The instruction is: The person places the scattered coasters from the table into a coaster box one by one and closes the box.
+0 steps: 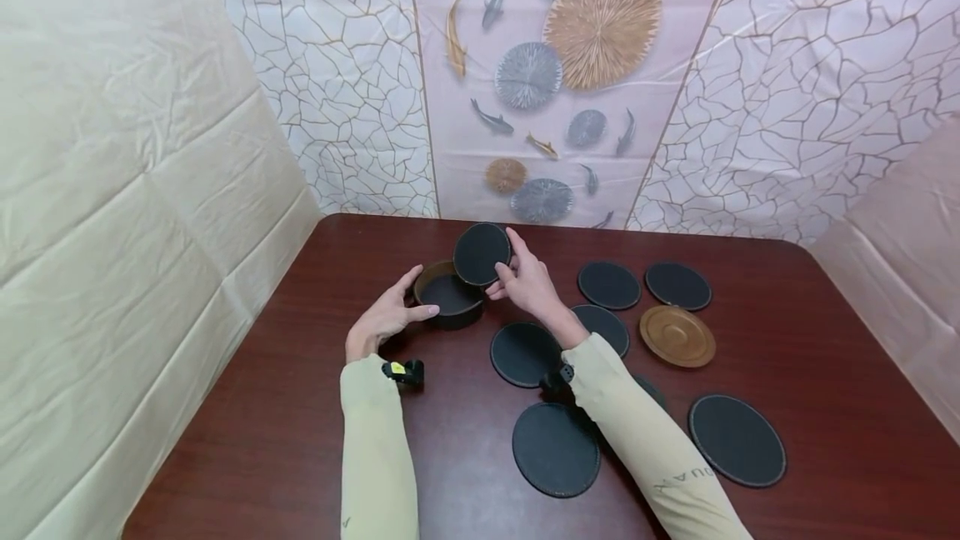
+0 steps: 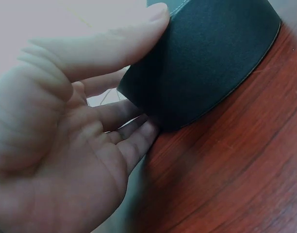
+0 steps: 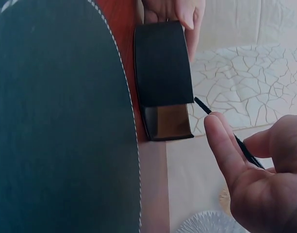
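A round black holder (image 1: 459, 317) with a brown inner wall stands on the table, a notch in its side showing in the right wrist view. My left hand (image 1: 386, 317) grips its left side, thumb at the rim; in the left wrist view, the fingers reach around the dark wall (image 2: 216, 58). Between thumb and fingers, my right hand (image 1: 528, 280) pinches a round black coaster (image 1: 480, 252). That coaster is held tilted above the holder's right rim. It appears nearly edge-on in the right wrist view, a thin dark strip (image 3: 203, 106) by the fingertips.
More black coasters with stitched edges lie to the right, including one near the front (image 1: 557, 450), one at the right (image 1: 737, 440) and one at the back (image 1: 609, 285). Among them lies a brown round plate (image 1: 677, 337). My right forearm (image 1: 648, 440) partly covers some coasters.
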The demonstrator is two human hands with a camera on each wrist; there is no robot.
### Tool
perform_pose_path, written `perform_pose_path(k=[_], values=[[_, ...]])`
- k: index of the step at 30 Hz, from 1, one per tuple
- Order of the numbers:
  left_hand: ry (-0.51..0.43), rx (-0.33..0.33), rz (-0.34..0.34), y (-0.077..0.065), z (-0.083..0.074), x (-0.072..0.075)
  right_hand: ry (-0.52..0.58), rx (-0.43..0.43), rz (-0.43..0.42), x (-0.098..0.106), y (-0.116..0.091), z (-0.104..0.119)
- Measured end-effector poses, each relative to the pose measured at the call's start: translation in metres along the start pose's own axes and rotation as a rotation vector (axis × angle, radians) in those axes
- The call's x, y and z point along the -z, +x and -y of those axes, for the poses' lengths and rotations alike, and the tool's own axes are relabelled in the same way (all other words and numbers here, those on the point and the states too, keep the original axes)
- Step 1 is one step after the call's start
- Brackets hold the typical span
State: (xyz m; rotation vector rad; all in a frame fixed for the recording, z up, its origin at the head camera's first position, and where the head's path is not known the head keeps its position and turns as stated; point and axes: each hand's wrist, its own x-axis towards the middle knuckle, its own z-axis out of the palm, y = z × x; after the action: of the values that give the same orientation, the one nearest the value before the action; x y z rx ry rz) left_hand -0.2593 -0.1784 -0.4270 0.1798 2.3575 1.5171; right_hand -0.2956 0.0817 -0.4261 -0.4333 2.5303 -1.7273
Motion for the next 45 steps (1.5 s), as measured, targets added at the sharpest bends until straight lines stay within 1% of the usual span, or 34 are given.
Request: perform_pose_path(k=[4,9,12,17,21,25,29,34,39,45], values=[[-0.008,-0.007,-0.013,0.009,0.01,-0.002,0.029,0.01,0.039,-0.003,-0.002,-0.002],[-0.002,-0.024,-0.02,0.021,0.024,-0.005,0.016,-0.007,0.064,-0.006,-0.004,-0.003],[0.0,-0.029,-0.028,0.023,0.028,-0.004,0.001,-0.01,0.071,-0.009,-0.004,-0.004],[-0.014,-0.023,-0.043,0.022,0.033,-0.001,-0.001,0.003,0.077,-0.016,-0.003,-0.004],[-0.017,-0.021,-0.036,0.021,0.035,0.001,-0.005,-0.003,0.09,-0.02,-0.002,-0.004],[-0.026,-0.033,-0.041,0.022,0.034,0.001,-0.044,-0.01,0.107,-0.021,-0.002,-0.004],[-0.013,-0.041,-0.038,0.023,0.032,0.0,-0.101,-0.018,0.134,-0.022,-0.001,-0.005],[-0.017,-0.035,-0.034,0.025,0.031,0.0,-0.137,-0.023,0.186,-0.023,-0.001,-0.005],[-0.035,-0.025,-0.025,0.025,0.031,0.0,-0.157,-0.037,0.259,-0.025,-0.001,-0.004],[-0.046,-0.034,-0.031,0.024,0.031,-0.001,-0.186,-0.041,0.283,-0.023,-0.002,-0.002]])
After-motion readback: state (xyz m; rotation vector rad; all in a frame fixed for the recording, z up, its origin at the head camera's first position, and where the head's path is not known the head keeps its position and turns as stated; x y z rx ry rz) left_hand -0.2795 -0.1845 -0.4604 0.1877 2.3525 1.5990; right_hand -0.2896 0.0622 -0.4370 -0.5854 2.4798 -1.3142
